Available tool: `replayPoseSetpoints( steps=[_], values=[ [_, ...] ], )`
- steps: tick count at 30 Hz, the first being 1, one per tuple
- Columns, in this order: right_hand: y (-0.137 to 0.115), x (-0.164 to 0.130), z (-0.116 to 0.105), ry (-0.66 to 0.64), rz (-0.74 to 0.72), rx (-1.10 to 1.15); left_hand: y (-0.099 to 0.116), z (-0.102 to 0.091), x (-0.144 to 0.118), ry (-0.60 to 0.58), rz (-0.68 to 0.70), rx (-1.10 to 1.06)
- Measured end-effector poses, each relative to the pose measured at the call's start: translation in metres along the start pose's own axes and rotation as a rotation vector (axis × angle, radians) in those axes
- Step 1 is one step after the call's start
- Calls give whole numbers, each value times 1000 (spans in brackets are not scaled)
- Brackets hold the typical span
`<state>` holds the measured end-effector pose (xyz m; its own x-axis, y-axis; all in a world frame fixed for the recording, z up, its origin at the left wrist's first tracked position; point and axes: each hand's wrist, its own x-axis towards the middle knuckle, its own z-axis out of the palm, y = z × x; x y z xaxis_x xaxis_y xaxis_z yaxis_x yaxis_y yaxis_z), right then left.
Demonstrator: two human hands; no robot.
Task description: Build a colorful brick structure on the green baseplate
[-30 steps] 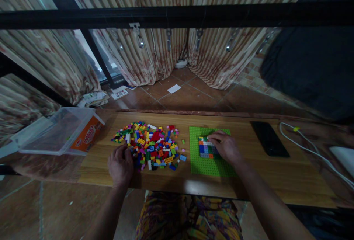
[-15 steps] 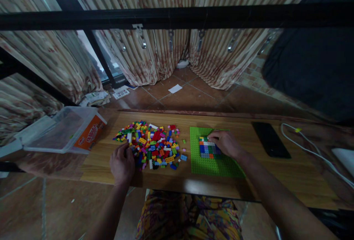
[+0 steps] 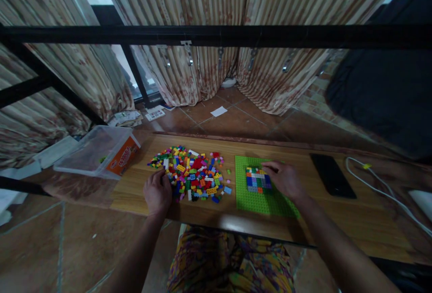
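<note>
Here the left hand (image 3: 157,192) rests palm down at the near left edge of the brick pile (image 3: 191,176), its grip hidden. To the right, the right hand (image 3: 285,179) lies loosely curled on the green baseplate (image 3: 259,200), fingertips touching the brick patch (image 3: 258,179), holding nothing visible.

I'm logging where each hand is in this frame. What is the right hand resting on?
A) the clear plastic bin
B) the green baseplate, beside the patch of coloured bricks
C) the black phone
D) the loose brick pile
B: the right hand lies on the green baseplate, touching the right edge of the patch of coloured bricks.
</note>
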<state>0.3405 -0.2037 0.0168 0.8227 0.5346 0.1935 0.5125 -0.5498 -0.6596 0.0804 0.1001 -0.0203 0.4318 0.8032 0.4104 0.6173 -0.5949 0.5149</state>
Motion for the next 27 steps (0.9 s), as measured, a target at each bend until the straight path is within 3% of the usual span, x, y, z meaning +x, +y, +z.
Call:
replayPoseSetpoints(
  steps=[3, 6, 9, 12, 20, 27],
  values=[
    [-17, -19, 4, 32, 4, 95, 1, 0, 0, 0, 1, -1],
    [-43, -45, 22, -27, -71, 205, 0, 1, -1, 6, -5, 5],
    [-66, -67, 45, -169, -198, 164, -1, 1, -1, 7, -3, 7],
    [-81, -74, 63, -219, -305, 60, -1, 1, -1, 0, -3, 7],
    [-84, -64, 79, -263, -389, -103, -2, 2, -2, -6, -18, 8],
    [-82, -68, 85, -229, -411, -18, -2, 1, -2, -15, -24, 13]
  ],
)
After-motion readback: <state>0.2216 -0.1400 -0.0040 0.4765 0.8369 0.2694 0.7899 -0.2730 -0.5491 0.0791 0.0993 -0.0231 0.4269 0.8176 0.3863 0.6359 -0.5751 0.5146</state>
